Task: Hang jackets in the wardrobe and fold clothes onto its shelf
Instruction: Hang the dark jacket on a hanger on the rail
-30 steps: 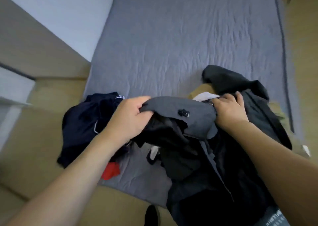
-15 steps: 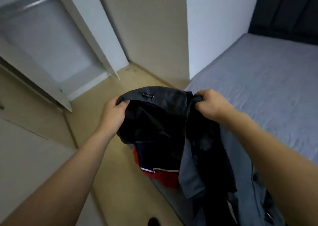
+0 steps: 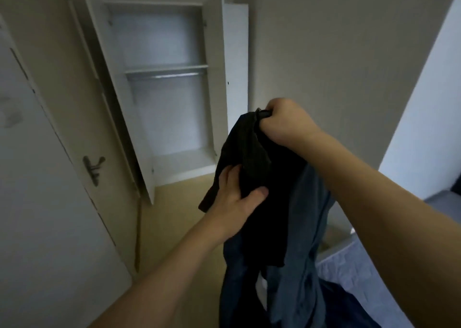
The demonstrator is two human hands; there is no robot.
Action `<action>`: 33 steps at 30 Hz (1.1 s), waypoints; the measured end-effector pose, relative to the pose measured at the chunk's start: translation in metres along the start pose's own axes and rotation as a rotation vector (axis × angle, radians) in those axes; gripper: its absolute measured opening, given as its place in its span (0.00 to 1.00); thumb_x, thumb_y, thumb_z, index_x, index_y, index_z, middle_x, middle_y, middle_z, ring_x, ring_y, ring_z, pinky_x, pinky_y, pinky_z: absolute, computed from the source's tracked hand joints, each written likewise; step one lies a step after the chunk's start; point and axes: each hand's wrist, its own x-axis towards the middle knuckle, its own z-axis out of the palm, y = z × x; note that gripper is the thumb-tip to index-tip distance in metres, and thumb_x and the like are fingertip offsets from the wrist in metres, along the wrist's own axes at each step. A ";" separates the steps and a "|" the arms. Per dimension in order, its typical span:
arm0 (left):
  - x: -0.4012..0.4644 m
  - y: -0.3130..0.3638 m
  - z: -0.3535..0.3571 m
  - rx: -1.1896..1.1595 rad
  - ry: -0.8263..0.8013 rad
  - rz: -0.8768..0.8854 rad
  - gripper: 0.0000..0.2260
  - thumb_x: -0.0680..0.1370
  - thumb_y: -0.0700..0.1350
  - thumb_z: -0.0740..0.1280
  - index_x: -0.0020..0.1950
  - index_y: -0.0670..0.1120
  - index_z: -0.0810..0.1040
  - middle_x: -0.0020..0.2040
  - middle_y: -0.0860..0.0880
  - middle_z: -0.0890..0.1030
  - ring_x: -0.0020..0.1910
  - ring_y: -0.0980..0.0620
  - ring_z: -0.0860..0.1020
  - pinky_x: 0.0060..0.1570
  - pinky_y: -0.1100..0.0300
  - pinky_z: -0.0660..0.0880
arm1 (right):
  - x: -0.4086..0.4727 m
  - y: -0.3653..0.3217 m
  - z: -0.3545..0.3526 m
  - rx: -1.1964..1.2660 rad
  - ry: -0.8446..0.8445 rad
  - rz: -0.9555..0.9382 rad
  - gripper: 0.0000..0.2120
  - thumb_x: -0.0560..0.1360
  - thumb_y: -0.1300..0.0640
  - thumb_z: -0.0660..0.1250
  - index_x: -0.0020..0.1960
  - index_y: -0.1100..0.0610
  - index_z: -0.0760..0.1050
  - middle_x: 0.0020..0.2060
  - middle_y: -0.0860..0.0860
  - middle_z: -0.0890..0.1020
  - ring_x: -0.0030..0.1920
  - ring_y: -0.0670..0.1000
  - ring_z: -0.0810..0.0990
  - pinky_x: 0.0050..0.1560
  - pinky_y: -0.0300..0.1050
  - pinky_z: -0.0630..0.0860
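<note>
The dark grey-and-black fabric jacket [image 3: 262, 178] hangs in the air to the right of the open white wardrobe [image 3: 162, 90], well apart from it and above the tan floor [image 3: 174, 215]. To hang it well, the person should, I judge, find the collar and shoulders first — the cloth is bunched and partly inside out, so shaking it straight before reaching for the silver metal rail [image 3: 166, 76] under the white shelf [image 3: 166, 68] would save fumbling. No hanger shows, so one must be found.

The right hand [image 3: 284, 123] is raised highest, its fingers curled into a fist around a gathered top edge of the jacket, the forearm running back to the near right. The left hand [image 3: 237, 198] sits lower and nearer, thumb on the front of a black fold and fingers behind it — pinching the cloth, palm turned towards the garment. The grey bed [image 3: 361, 272] lies at the near right.
</note>
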 end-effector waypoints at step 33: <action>0.643 -0.332 -0.407 -0.224 0.454 -0.307 0.09 0.77 0.48 0.70 0.44 0.42 0.78 0.38 0.45 0.79 0.36 0.50 0.77 0.35 0.62 0.72 | 0.646 0.014 0.409 0.886 -0.346 0.669 0.10 0.79 0.58 0.62 0.54 0.62 0.79 0.50 0.60 0.82 0.50 0.60 0.81 0.46 0.51 0.80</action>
